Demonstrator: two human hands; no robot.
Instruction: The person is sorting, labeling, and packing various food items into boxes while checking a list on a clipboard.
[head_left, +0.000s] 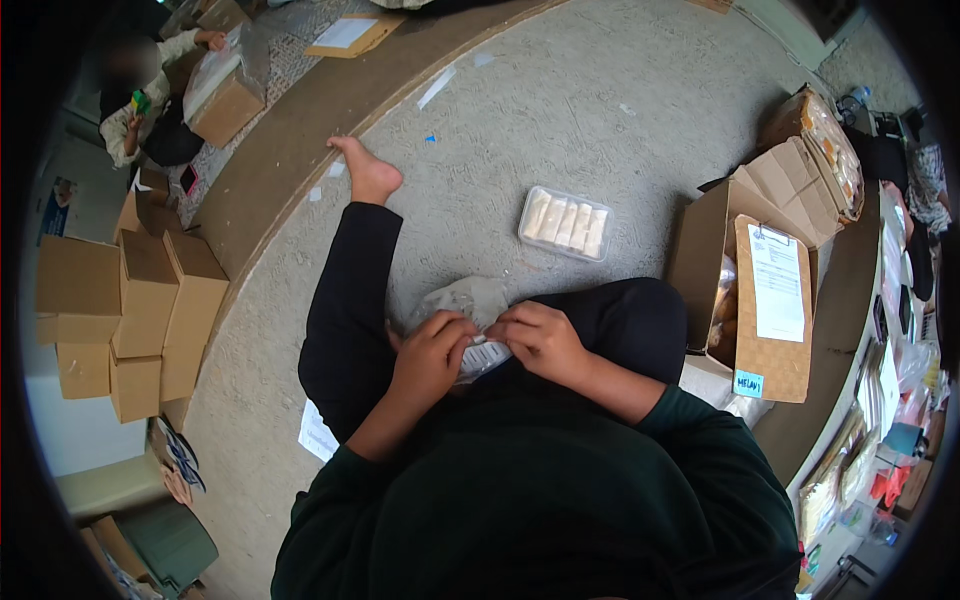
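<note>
Between my legs lies a clear plastic bag (474, 294) with printed paper or a label (481, 358) showing under my hands. My left hand (435, 349) pinches the bag's edge, fingertips curled. Close beside it, my right hand (541, 339) has its thumb and fingers on the same spot, so the two hands' fingertips nearly touch. What exactly lies between the fingertips is too small to tell. On the floor ahead sits a clear plastic container (566, 223) holding several pale, rolled pieces side by side.
An open cardboard box (694, 262) stands at right, a clipboard (776, 300) with a printed sheet against it. Cardboard boxes (146, 292) are stacked at left. Another person (142, 112) sits at upper left beside a box. A raised step (300, 120) curves along the floor.
</note>
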